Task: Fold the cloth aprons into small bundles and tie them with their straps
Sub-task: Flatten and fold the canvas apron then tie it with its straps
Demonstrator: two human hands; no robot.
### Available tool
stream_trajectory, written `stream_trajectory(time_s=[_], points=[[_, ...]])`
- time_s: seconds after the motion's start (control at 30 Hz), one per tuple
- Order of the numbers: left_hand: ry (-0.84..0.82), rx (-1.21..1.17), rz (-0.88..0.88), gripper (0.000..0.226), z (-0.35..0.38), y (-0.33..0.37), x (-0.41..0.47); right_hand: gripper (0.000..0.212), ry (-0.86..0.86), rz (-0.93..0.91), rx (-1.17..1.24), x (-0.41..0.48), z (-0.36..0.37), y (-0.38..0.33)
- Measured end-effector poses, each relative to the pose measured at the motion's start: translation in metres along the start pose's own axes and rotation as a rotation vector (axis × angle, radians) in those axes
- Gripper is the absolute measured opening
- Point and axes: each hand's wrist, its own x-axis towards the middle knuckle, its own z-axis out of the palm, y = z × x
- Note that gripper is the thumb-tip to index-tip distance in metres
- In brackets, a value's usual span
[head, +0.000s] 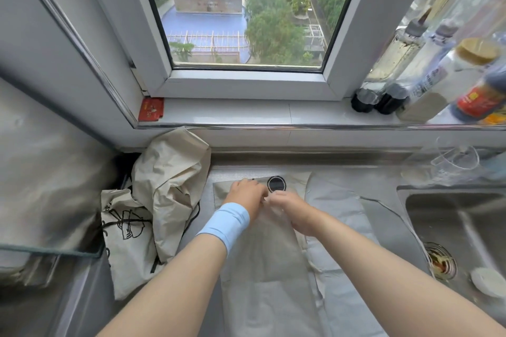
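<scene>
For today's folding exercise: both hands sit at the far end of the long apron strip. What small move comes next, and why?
Probably fold the far end toward the body: left hand and right hand pinch the apron beside its round logo, and it lies flat, unbundled.

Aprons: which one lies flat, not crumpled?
The apron with the round black logo, folded into a flat strip; the crumpled aprons are heaped to its left.
</scene>
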Motion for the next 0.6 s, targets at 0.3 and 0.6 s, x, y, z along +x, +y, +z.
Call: stream_trajectory(time_s=[0.3,0.6], points=[[0.064,-0.056,-0.059,0.022,-0.013,-0.019,-0.027,0.002,-0.185,0.090,-0.490,-0.030,-0.027,-0.030],[-0.113,-0.075,-0.214,0.056,-0.029,0.032,-0.021,0.036,0.661,-0.408,-1.334,-0.032,-0.053,-0.071]])
